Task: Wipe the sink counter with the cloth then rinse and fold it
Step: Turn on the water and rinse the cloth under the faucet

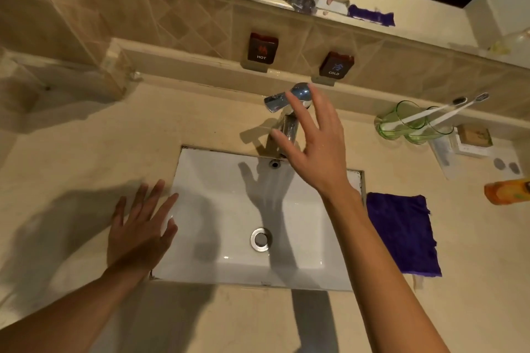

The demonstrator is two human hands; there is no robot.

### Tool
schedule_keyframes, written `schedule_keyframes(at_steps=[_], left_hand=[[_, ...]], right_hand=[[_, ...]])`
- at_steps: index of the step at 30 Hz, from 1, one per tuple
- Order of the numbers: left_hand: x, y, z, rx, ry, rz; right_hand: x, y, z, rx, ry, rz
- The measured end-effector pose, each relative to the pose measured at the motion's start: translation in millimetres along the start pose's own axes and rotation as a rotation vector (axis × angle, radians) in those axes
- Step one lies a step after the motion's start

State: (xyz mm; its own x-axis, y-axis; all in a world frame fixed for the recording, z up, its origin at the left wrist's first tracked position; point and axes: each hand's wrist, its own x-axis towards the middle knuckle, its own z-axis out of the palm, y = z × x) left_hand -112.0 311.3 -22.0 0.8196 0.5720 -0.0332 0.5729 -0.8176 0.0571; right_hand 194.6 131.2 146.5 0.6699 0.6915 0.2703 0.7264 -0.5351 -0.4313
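A rectangular white glossy sink (200, 238) is set into a smooth beige stone counter (71, 152). A round metal drain (260, 239) sits at its middle. The right hand (318, 149), fingers spread and straight, hovers in front of the shiny chrome tap (282, 103), hiding much of its spout; whether it touches is unclear. The left hand (140, 232), fingers open and flat, lies over the sink's left rim. A fuzzy purple cloth (401, 235) lies flat on the counter just right of the sink. Two green glass tumblers (407, 123) hold white toothbrushes (438, 112). An orange bottle (507, 190) is cut off at the right edge.
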Motion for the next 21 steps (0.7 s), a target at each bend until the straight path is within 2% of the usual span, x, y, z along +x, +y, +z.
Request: schedule_keyframes(at_steps=[2,5,10,21], left_hand=[[-1,0,0,-0.006,0.008,-0.001],[1,0,-2,-0.008,0.014,-0.005],[1,2,-3,-0.014,0.009,-0.011],[0,1,-3,-0.013,-0.002,-0.012]], right_hand=[[16,-10,8,-0.077,-0.036,-0.054],[27,-14,21,-0.127,-0.058,-0.039],[30,-11,32,0.018,-0.02,0.035],[33,-13,44,0.043,0.084,0.094]])
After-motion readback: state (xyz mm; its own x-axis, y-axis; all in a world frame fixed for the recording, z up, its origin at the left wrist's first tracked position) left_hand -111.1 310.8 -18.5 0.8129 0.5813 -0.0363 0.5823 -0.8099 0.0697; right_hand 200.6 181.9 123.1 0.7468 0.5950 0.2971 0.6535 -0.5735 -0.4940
